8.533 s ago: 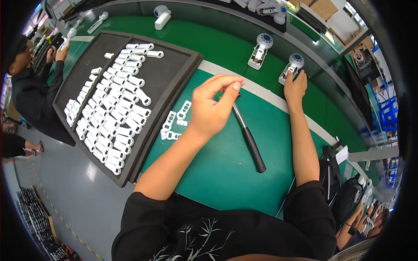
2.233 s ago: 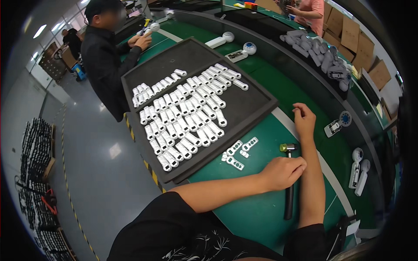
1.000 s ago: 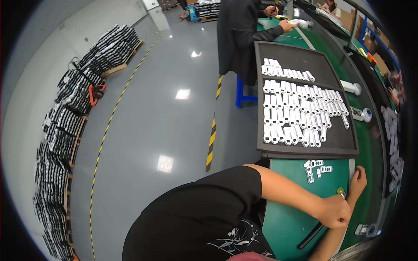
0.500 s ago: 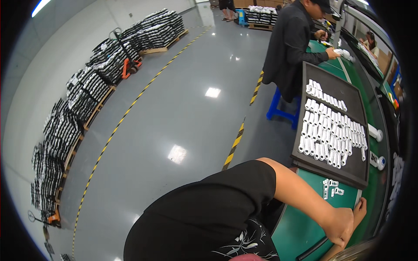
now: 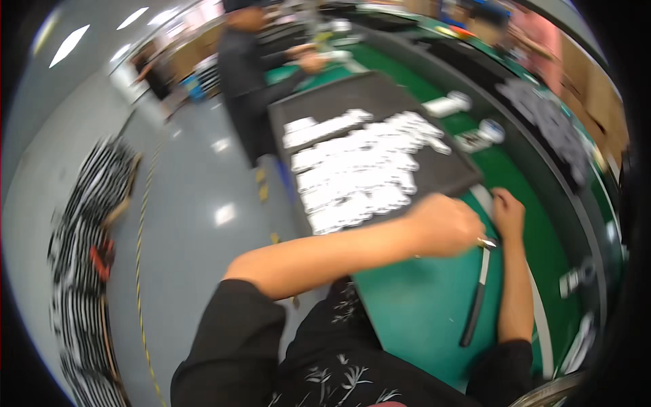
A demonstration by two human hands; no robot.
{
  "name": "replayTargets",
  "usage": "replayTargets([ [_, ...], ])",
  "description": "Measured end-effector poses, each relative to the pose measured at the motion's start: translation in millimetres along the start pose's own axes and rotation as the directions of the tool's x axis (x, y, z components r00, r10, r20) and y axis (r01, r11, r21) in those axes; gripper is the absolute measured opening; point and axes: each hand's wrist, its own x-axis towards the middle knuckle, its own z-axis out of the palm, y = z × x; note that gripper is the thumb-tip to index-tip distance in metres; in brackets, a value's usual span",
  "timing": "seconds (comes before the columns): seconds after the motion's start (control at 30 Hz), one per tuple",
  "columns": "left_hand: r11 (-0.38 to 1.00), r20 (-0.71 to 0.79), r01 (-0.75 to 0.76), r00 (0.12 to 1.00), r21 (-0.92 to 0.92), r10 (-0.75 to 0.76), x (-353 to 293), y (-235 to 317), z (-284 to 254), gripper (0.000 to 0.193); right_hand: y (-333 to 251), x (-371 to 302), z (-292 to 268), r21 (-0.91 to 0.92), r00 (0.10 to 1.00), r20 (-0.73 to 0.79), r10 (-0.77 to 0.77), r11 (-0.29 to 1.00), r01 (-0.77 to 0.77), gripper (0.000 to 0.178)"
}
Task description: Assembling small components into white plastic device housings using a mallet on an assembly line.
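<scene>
My left hand [image 5: 451,224] is curled into a fist over the green tabletop [image 5: 400,292], beside the front corner of a black tray. Whatever it may hold is hidden. My right hand [image 5: 508,211] rests at the table's right edge with its fingers curled; blur hides what they may hold. A hammer [image 5: 472,308] with a black grip and metal shaft lies between my forearms, its head close to the left fist. Many white handle-shaped parts [image 5: 359,169] sit in rows in the black tray [image 5: 434,178].
A green conveyor [image 5: 434,74] runs along the right, carrying white devices [image 5: 449,104]. Across it lies a pile of grey parts [image 5: 542,115]. A co-worker in dark clothes [image 5: 244,74] stands past the tray. Stacks of black-and-white trays [image 5: 85,271] line the left wall.
The view has swung toward the right, bringing the tray and tabletop nearer the middle. My left hand, which overlapped my right arm, is now apart from it. The whole hammer now shows.
</scene>
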Motion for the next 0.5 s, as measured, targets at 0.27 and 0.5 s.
replayTargets([
  [0.27, 0.919, 0.307, 0.394, 0.873, 0.017, -0.380, 88, -119, 85, 0.030, 3, 1, -18, 0.033, 0.995, -0.090, 0.030, 0.999, -0.027, 0.018],
  [0.5, 0.786, 0.555, 0.599, 0.605, 0.154, -0.570, 127, -187, 181, 0.052, 5, 1, -14, 0.035, 0.991, -0.127, 0.049, 0.998, -0.045, 0.018],
])
